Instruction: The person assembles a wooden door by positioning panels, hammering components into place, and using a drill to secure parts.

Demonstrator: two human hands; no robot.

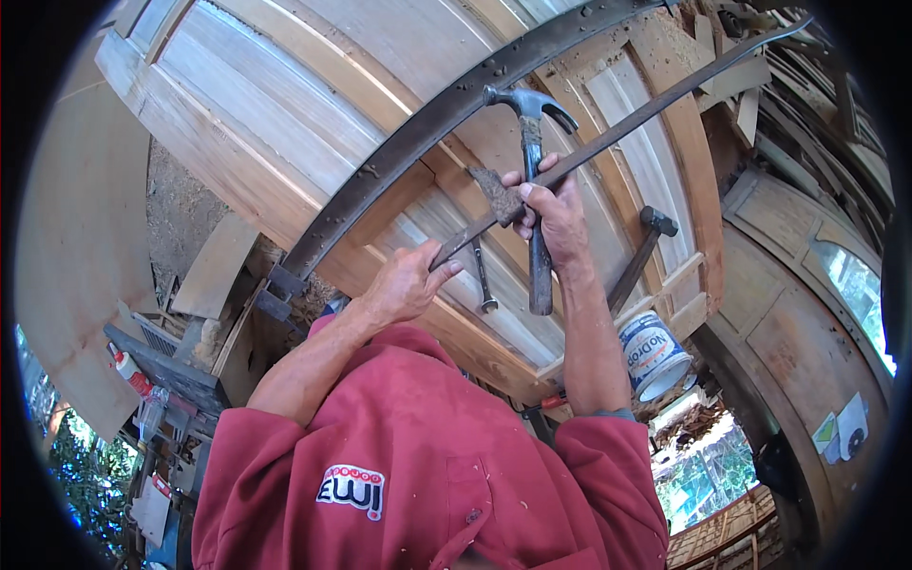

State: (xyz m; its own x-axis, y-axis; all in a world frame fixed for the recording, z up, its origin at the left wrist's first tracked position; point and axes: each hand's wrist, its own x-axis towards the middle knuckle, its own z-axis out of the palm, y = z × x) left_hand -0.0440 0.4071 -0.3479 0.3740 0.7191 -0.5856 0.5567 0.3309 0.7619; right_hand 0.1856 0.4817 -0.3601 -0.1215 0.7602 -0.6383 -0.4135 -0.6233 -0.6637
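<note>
Right hand (556, 209) closed round both a hammer (540, 274) and a long metal bar (655, 106), above the wooden door (701, 180); left hand (407, 285) grips the bar's near end, also above the door. Risk: two tools sharing one grip could let the hammer slip and dent the door.

This is a carpentry workshop: claw hammer (531, 141), panelled door (275, 100).
</note>
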